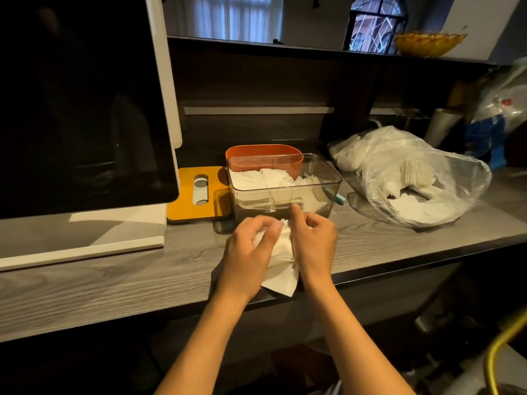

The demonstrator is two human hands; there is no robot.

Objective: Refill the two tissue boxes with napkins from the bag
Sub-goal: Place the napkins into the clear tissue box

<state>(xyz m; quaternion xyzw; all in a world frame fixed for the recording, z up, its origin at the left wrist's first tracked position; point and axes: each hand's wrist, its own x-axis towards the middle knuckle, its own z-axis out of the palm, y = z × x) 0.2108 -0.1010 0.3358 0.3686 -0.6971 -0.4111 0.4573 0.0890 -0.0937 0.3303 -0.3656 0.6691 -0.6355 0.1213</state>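
Observation:
A clear plastic tissue box (328, 195) stands open on the grey counter, partly filled with white napkins (256, 178). Behind it sits an orange box (263, 151). An orange-yellow lid (185, 206) with an oval slot lies to the left. A clear plastic bag (445, 169) holding more napkins lies to the right. Just in front of the clear box, my left hand (251, 252) and my right hand (313, 246) both grip a crumpled bunch of white napkins (281, 269) between them, above the counter's front edge.
A large dark screen on a white stand (85, 109) fills the left side. A shelf above carries a yellow bowl (427, 42). Bags and packets crowd the far right (496, 109). A yellow cable (496, 354) runs below the counter at right.

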